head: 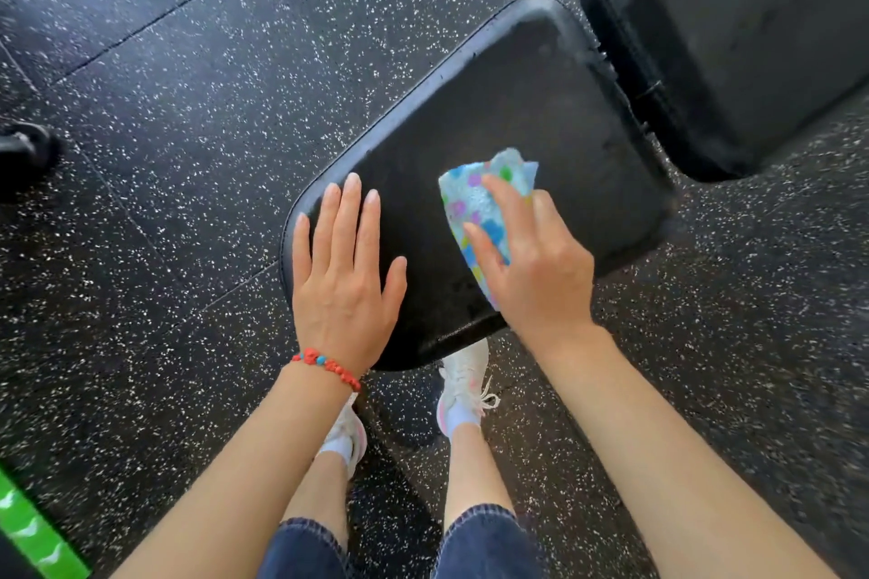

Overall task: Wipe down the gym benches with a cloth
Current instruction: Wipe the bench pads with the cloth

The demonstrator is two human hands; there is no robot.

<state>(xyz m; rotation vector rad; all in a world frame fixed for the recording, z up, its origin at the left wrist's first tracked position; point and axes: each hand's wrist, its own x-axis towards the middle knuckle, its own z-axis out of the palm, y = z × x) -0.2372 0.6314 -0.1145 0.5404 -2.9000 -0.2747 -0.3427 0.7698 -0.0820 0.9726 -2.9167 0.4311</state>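
Note:
A black padded bench seat (508,108) fills the middle of the view, with the bench's back pad (733,38) beyond it at the upper right. My right hand (536,268) presses a light blue cloth (479,197) with coloured hearts onto the seat's near right part. My left hand (345,268) lies flat, fingers apart, on the seat's near left corner. It holds nothing. A red bead bracelet sits on the left wrist.
Speckled black rubber floor (188,85) surrounds the bench. My feet in white trainers (463,386) stand just below the seat's near edge. A dark piece of equipment (23,150) sits at the left edge, and a green strip (33,536) at the bottom left.

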